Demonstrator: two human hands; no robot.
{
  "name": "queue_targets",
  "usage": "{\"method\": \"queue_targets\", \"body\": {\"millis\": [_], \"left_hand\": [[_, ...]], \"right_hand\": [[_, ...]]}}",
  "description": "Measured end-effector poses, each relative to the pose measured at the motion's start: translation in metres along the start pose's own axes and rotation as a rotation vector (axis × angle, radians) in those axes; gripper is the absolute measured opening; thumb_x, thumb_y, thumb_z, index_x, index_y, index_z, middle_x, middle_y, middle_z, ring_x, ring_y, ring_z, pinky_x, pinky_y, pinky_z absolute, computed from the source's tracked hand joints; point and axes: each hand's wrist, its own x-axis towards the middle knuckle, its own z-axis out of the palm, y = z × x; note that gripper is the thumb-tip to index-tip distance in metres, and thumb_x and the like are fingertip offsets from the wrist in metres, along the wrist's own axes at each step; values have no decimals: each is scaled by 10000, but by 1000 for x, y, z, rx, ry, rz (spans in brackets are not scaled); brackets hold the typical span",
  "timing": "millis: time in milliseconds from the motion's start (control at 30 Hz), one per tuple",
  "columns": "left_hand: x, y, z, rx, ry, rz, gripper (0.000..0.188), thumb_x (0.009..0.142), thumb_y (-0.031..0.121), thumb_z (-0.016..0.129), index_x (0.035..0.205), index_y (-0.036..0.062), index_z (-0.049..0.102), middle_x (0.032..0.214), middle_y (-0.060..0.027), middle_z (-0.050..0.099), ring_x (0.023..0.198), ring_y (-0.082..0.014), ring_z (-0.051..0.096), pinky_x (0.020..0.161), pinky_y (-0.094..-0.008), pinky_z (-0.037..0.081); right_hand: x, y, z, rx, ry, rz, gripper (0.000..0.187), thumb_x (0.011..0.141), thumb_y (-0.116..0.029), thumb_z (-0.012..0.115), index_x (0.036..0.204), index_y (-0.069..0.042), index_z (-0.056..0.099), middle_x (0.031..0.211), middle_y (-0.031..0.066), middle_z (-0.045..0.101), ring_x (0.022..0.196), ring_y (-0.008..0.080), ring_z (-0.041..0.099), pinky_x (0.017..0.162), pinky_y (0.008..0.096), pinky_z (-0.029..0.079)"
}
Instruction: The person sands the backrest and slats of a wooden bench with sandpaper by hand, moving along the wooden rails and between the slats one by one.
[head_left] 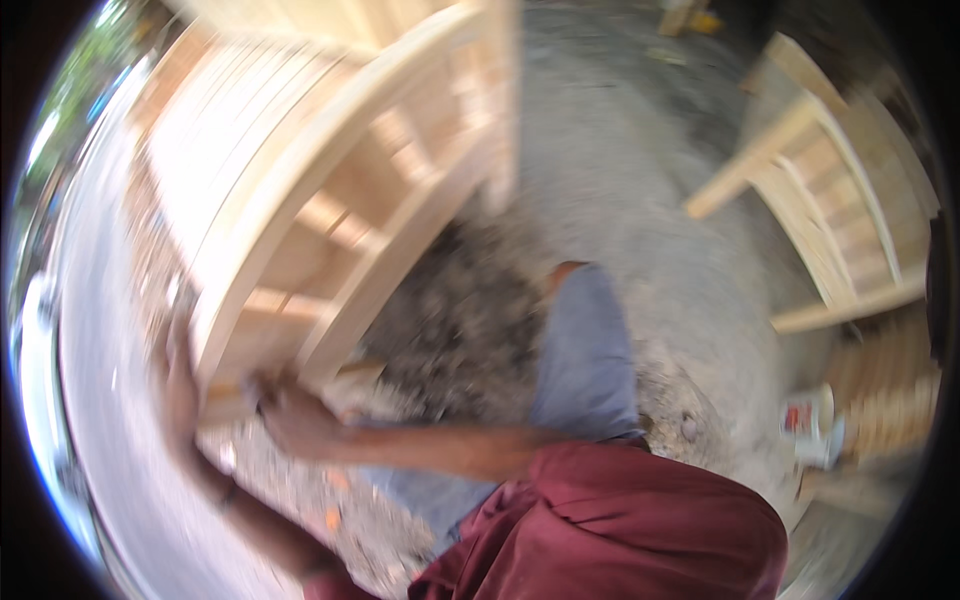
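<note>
A pale unpainted wooden bench-like piece, with a slatted top and a curved rail over short crossbars, fills the upper left. My left hand lies along the outer side of its near end, fingers stretched out and smeared by motion. Across my body reaches my right arm; my right hand is closed at the inner side of that same end. A small dark thing may be in its fingers, but blur hides what it is. Between both hands is the lower end board of the piece.
Another pale wooden piece with slats lies at the right. Below it are a white container and stacked wooden strips. Dark dirt covers ground beside my bent knee. A road runs along the far left.
</note>
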Motion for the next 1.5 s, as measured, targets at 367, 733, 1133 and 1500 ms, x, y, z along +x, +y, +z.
{"method": "queue_targets", "body": {"millis": [367, 733, 1133, 1500], "left_hand": [[-33, 58, -32, -289, 4, -329, 614, 1057, 503, 405, 1259, -26, 643, 1170, -200, 695, 1099, -262, 629, 1014, -354, 438], [-16, 48, -28, -263, 48, -307, 629, 1026, 596, 375, 1240, 86, 673, 1160, -215, 703, 1127, -362, 654, 982, -436, 486], [-12, 36, -18, -383, 198, -180, 735, 1059, 619, 263, 1467, 45, 472, 1468, -207, 490, 1373, -275, 444, 1151, -378, 315], [-24, 18, -13, -75, 257, 3, 670, 1059, 553, 310, 1534, 85, 385, 1557, -207, 407, 1468, -363, 345, 1219, -423, 255]], "right_hand": [[23, -65, -32, 358, -122, 25, 673, 876, -16, 545, 1490, 79, 285, 1234, 366, 564, 1004, 514, 639, 841, 527, 559], [18, -29, -25, 364, 8, -98, 687, 788, 39, 587, 1424, 128, 344, 1272, 373, 532, 1190, 531, 534, 1076, 517, 431], [27, -56, -44, 312, 72, -92, 744, 747, 9, 584, 1408, 168, 282, 1239, 416, 506, 1142, 545, 546, 1014, 559, 444], [50, -61, -49, 453, -453, 108, 763, 745, -95, 699, 1329, 229, 330, 1261, 417, 479, 1249, 538, 478, 1154, 528, 326]]}}
